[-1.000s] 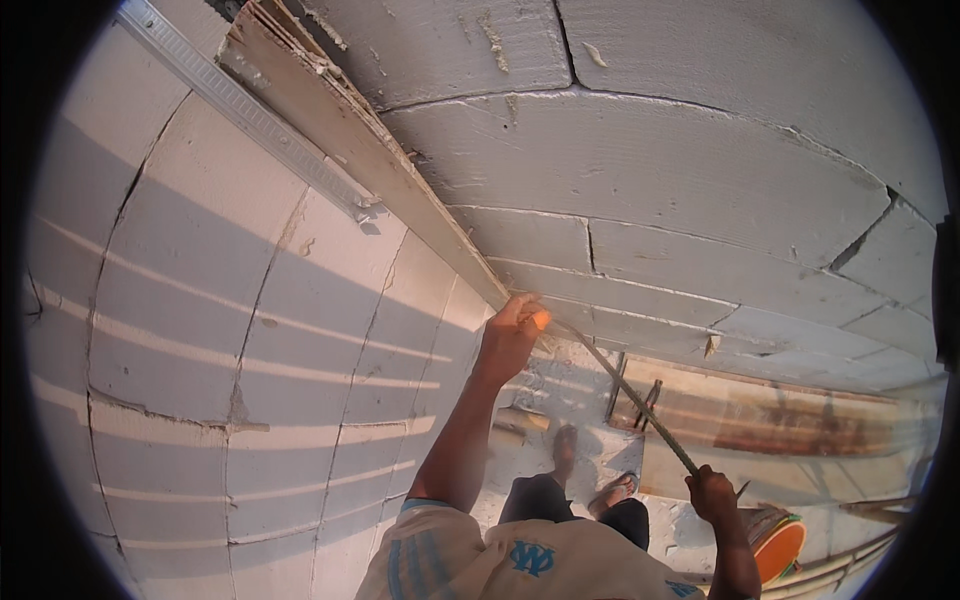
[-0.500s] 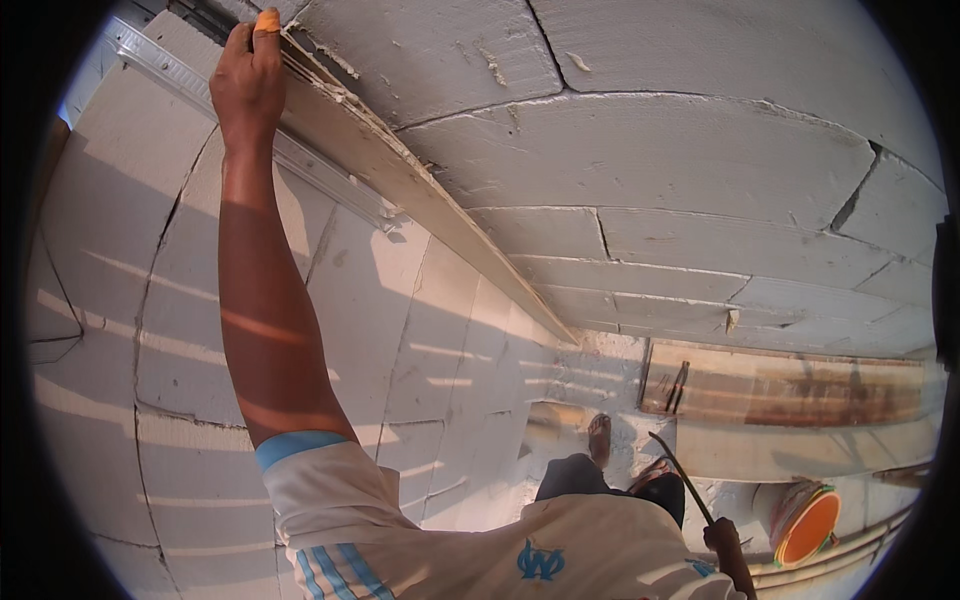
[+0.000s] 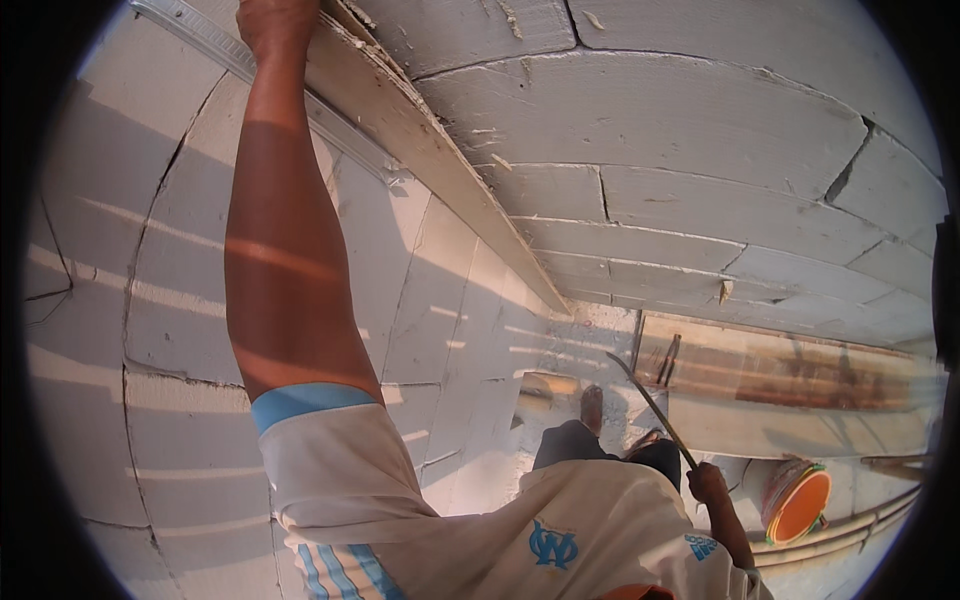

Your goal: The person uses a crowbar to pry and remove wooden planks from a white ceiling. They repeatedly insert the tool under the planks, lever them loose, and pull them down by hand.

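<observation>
At the upper left, my left hand [image 3: 278, 25] is closed at the edge of a long wooden board [image 3: 440, 160], its fingertips cut off by the picture's top. The board slants along the corner between two block walls, its edge rough with mortar. A ribbed metal strip [image 3: 345, 140] runs beside it, behind my left forearm. Low on the right, my right hand [image 3: 708, 482] is wrapped around a long, thin, dark crowbar [image 3: 655, 408]. Its curved tip points up and left, near my feet, apart from the board.
Pale block walls [image 3: 690, 110] rise at the right and left, with open joints. Stained wooden panels [image 3: 800, 385] lie along the foot of the right wall. An orange bucket [image 3: 800, 508] stands at lower right near some poles [image 3: 840, 545]. Rubble covers the floor.
The view has shifted, so my left hand and the board sit higher and the left fingertips leave the picture. My right hand and the crowbar have moved up and left.
</observation>
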Demonstrator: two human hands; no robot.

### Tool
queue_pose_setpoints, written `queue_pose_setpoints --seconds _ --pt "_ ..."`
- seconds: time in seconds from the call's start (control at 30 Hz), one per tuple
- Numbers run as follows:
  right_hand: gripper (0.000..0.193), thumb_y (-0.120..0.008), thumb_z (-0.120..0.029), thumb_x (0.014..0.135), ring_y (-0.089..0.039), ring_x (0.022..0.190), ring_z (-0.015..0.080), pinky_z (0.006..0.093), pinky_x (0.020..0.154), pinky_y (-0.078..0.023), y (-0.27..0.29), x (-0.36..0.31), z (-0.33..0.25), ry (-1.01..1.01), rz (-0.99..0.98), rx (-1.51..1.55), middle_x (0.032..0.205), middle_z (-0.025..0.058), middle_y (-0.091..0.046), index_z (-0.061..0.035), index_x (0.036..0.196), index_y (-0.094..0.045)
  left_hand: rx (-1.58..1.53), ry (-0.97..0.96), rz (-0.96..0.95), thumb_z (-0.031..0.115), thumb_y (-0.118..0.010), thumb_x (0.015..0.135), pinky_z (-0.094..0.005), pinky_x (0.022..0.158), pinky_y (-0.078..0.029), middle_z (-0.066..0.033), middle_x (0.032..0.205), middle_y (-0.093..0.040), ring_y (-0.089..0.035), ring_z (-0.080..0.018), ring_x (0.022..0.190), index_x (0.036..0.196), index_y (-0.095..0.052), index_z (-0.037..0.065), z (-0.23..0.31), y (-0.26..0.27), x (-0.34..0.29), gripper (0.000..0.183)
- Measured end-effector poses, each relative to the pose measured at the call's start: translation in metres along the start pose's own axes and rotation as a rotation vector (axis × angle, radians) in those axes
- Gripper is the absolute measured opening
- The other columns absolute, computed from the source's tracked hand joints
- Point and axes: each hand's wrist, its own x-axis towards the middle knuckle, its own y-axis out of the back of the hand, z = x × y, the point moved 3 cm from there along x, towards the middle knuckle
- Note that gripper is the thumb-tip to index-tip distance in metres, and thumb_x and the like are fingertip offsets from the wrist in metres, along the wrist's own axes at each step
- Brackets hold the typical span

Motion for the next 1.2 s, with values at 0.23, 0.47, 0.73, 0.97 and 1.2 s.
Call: queue_pose_setpoints --seconds 0.23,0.47,0.73,0.97,1.2 --pt "0.031 -0.066 -0.030 0.091 -0.066 0.075 0.0444 0.0522 0.064 -0.052 0.062 -0.048 -0.033 0.085 0.273 0.190 0.079 0.0241 -0.066 0.0001 0.083 -0.060 -0.418 -0.004 -0.035 0.033 -0.074 0.086 -0.0235 0.062 -0.044 0.0034 0.069 -0.061 -0.052 -0.0058 0.065 0.083 -0.070 0.002 -0.022 0.004 0.000 0.031" --pt "0.039 -0.061 -0.035 0.094 -0.061 0.064 0.0472 0.0516 0.058 -0.047 0.171 -0.078 -0.080 0.039 0.409 0.419 0.061 0.0238 -0.058 0.0013 0.080 -0.056 -0.369 0.031 0.072 0.032 -0.074 0.084 -0.0244 0.063 -0.046 0.0020 0.068 -0.064 -0.055 -0.0064 0.064 0.082 -0.070 0.002 -0.006 0.007 -0.011 0.031" --pt "0.033 -0.062 -0.030 0.095 -0.061 0.064 0.0440 0.0477 0.058 -0.046 0.292 -0.038 -0.139 0.162 0.492 0.447 0.062 0.0224 -0.057 0.0008 0.086 -0.056 -0.385 0.019 0.020 0.030 -0.074 0.086 -0.0225 0.062 -0.042 0.0035 0.070 -0.062 -0.052 -0.0053 0.066 0.083 -0.071 0.001 -0.018 0.001 -0.001 0.029" --pt "0.033 -0.063 -0.030 0.095 -0.059 0.059 0.0405 0.0459 0.055 -0.045 0.335 0.003 -0.169 0.306 0.590 0.337 0.060 0.0206 -0.056 0.0014 0.086 -0.056 -0.103 0.046 0.048 0.029 -0.064 0.086 -0.0366 0.065 -0.045 -0.0088 0.067 -0.060 -0.054 -0.0199 0.063 0.078 -0.061 0.002 0.022 0.001 -0.004 0.029" --pt "0.039 -0.059 -0.036 0.096 -0.057 0.062 0.0422 0.0471 0.059 -0.044 0.331 0.022 -0.173 0.175 0.456 0.410 0.064 0.0233 -0.056 0.0019 0.089 -0.057 -0.006 0.013 0.121 0.024 -0.063 0.085 -0.0415 0.063 -0.046 -0.0104 0.065 -0.058 -0.053 -0.0245 0.059 0.071 -0.056 0.004 0.045 0.024 -0.024 0.026"
